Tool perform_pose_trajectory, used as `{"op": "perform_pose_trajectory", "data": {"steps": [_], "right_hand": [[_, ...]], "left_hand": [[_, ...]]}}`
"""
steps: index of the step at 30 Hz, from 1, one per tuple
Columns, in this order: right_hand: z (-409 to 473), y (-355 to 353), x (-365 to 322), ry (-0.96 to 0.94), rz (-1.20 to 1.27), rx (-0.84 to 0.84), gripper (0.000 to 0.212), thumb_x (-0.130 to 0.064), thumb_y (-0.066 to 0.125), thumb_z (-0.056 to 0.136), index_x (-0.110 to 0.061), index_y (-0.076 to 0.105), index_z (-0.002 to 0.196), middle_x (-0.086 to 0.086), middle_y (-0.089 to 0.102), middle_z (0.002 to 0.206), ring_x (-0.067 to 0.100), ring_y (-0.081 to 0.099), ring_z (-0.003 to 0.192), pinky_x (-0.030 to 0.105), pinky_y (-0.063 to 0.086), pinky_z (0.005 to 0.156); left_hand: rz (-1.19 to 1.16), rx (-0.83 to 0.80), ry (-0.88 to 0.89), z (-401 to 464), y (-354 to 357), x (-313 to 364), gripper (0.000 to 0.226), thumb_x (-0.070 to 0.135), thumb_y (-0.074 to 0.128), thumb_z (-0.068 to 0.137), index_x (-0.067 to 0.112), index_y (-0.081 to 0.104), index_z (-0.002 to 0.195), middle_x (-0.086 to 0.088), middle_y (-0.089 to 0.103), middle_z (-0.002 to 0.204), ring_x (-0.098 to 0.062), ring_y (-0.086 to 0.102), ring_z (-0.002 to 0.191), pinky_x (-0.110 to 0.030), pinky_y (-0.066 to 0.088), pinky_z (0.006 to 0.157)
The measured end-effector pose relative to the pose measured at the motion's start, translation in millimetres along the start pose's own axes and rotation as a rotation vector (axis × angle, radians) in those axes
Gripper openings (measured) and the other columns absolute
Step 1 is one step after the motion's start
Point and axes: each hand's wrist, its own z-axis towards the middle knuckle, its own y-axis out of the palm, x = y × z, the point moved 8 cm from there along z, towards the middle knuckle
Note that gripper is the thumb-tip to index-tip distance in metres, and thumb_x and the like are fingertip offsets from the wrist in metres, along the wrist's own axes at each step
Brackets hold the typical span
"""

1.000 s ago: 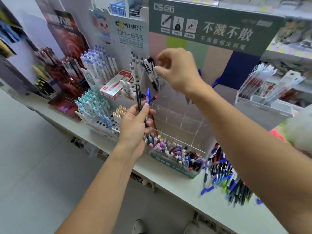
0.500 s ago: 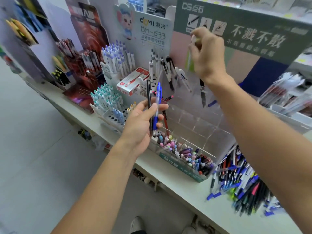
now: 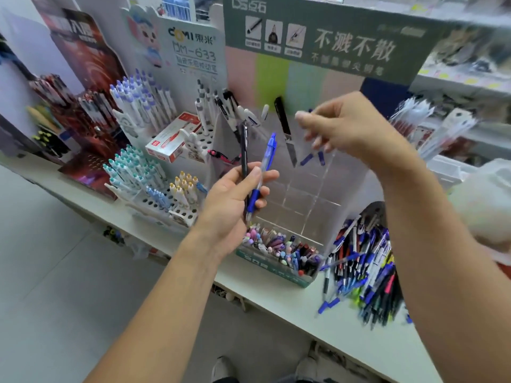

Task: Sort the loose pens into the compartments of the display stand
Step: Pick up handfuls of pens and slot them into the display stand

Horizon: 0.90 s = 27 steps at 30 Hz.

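Two hands are seen over a white surface that carries several pen displays. Largest item: clear display stand with a green header card; its upper compartments are mostly bare, while the front bottom row is packed with pens standing upright. A black pen is seen leaning in an upper compartment of the stand, tip down. Next, a pile of loose pens is spread on the surface just right of the stand, mostly blue and black. Left of the stand, a white rack of pens and a red-and-white box are noted.

Left hand is raised in front of the stand, fingers curled round two pens: a blue pen tilted right, clicker end up, and a thin dark pen held nearly upright beside it. Right hand is held above the upper compartments, blurred by motion; fingers hang loosely curled, nothing clearly gripped. Blue pens are visible in the compartment just under those fingers; contact cannot be told.
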Motion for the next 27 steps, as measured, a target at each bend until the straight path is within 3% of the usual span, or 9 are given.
{"op": "perform_pose_trajectory", "data": {"steps": [2,5,8,12,15,19,22,24,27], "right_hand": [[-27.5,15.7,17.9,0.084,0.151,-0.108,0.025,-0.027,0.072,0.093,-0.003,0.077,0.092,0.015,0.072,0.076,0.012,0.059,0.058,0.023,0.048,0.052],[-41.2,20.1,32.0,0.109,0.380,-0.059,0.019,-0.013,0.070,0.094,0.005,0.073,0.096,0.006,0.068,0.068,0.009,0.058,0.055,0.019,0.050,0.053],[-41.3,-19.2,29.8,0.000,0.419,0.179,0.011,-0.006,0.065,0.096,0.003,0.072,0.095,0.002,0.067,0.065,0.008,0.061,0.054,0.020,0.054,0.056],[-38.7,-75.3,9.3,-0.256,0.135,0.523,0.010,-0.011,0.063,0.098,-0.008,0.073,0.097,0.000,0.070,0.074,0.010,0.067,0.063,0.023,0.057,0.063],[-18.4,-55.7,5.1,-0.292,-0.206,0.438,0.014,-0.015,0.065,0.095,-0.009,0.076,0.101,0.001,0.073,0.085,0.015,0.070,0.075,0.032,0.060,0.076],[13.6,-25.4,23.4,-0.175,-0.397,0.247,0.016,-0.010,0.071,0.091,-0.010,0.077,0.106,0.010,0.075,0.099,0.025,0.069,0.090,0.041,0.058,0.090],[24.8,-17.6,30.7,-0.078,-0.491,0.176,0.015,-0.011,0.072,0.090,-0.011,0.078,0.104,0.015,0.073,0.100,0.033,0.068,0.094,0.045,0.057,0.090],[19.6,-19.7,17.4,-0.113,-0.496,0.252,0.023,-0.025,0.071,0.093,-0.012,0.077,0.111,0.012,0.073,0.105,0.031,0.067,0.098,0.044,0.055,0.091],[6.8,-7.6,-3.5,-0.160,-0.337,0.142,0.040,-0.051,0.071,0.089,-0.012,0.079,0.093,0.005,0.074,0.081,0.016,0.067,0.073,0.037,0.058,0.070]], "left_hand": [[0.070,-0.052,-0.013,2.9,19.1,-9.4,0.012,0.012,0.053,0.101,0.008,0.060,0.111,-0.009,0.076,0.097,-0.006,0.057,0.061,-0.016,0.044,0.051],[0.140,-0.065,-0.026,5.9,37.9,-23.7,0.011,0.012,0.053,0.102,0.008,0.061,0.109,-0.010,0.076,0.097,-0.007,0.058,0.061,-0.016,0.043,0.049],[0.201,-0.016,-0.074,5.0,37.3,-33.0,0.019,0.019,0.049,0.105,0.010,0.065,0.112,-0.008,0.075,0.097,-0.007,0.058,0.059,-0.015,0.041,0.046],[0.183,-0.038,-0.161,2.1,28.8,-40.2,0.032,0.024,0.041,0.108,0.008,0.066,0.120,0.004,0.058,0.073,-0.005,0.030,0.048,-0.015,0.022,0.038],[0.070,-0.095,-0.227,-1.2,31.2,-43.4,0.040,0.020,0.033,0.106,0.005,0.064,0.126,0.005,0.046,0.070,-0.005,0.023,0.049,-0.016,0.019,0.036],[0.102,-0.097,-0.170,-3.2,27.3,-42.1,0.035,0.014,0.036,0.106,0.005,0.063,0.126,0.004,0.045,0.072,-0.007,0.028,0.052,-0.017,0.024,0.040],[0.183,-0.060,-0.047,-1.8,20.9,-34.8,0.027,0.008,0.045,0.105,0.012,0.062,0.127,0.002,0.060,0.079,-0.008,0.049,0.063,-0.018,0.041,0.052],[0.288,-0.014,0.063,2.3,17.0,-24.8,0.025,0.009,0.047,0.105,0.016,0.062,0.124,0.002,0.071,0.089,-0.009,0.059,0.073,-0.020,0.047,0.062],[0.471,0.013,0.190,13.7,19.6,-7.8,0.023,0.010,0.048,0.105,0.021,0.063,0.120,0.002,0.076,0.100,-0.008,0.061,0.076,-0.023,0.049,0.067]]}}
